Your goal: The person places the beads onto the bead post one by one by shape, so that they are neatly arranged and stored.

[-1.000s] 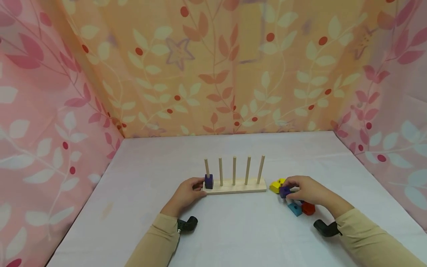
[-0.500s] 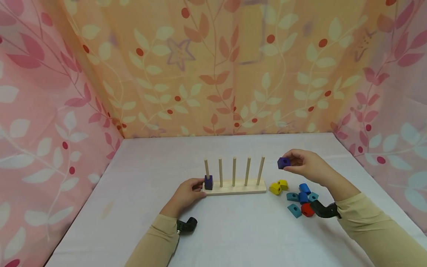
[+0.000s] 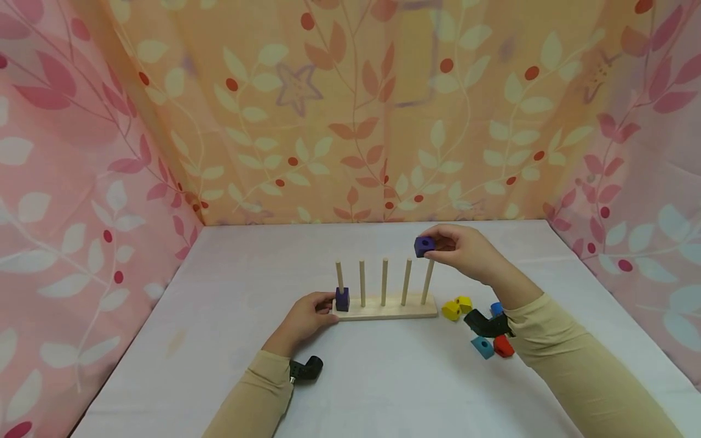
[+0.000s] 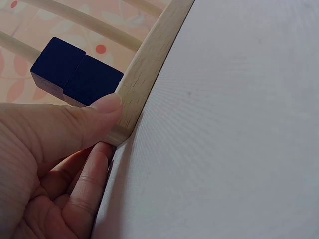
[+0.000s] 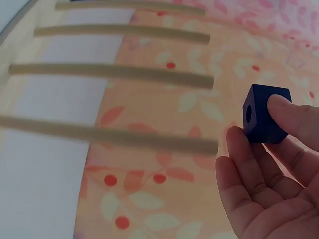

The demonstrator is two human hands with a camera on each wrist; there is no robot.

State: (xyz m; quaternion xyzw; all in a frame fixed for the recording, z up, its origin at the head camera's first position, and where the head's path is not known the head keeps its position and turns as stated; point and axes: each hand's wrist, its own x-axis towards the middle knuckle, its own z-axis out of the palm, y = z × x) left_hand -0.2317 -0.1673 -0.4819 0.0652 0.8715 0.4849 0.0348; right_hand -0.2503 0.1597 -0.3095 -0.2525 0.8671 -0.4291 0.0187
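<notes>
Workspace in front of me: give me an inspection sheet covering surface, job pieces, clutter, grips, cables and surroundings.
Surface: white tabletop, faint tan mark at left.
Job's things: wooden peg rack with five pegs; two stacked purple blocks on the leftmost; another purple block held off the pegs.
Clutter: loose yellow, blue, teal and red blocks right of the rack; the right sleeve and wrist camera may hide more.
Grips: left grip pinches the rack's left end; right grip holds the purple block near the rightmost peg's top.
Cables: nothing seen.
Surroundings: orange patterned cloth behind, pink both sides.
</notes>
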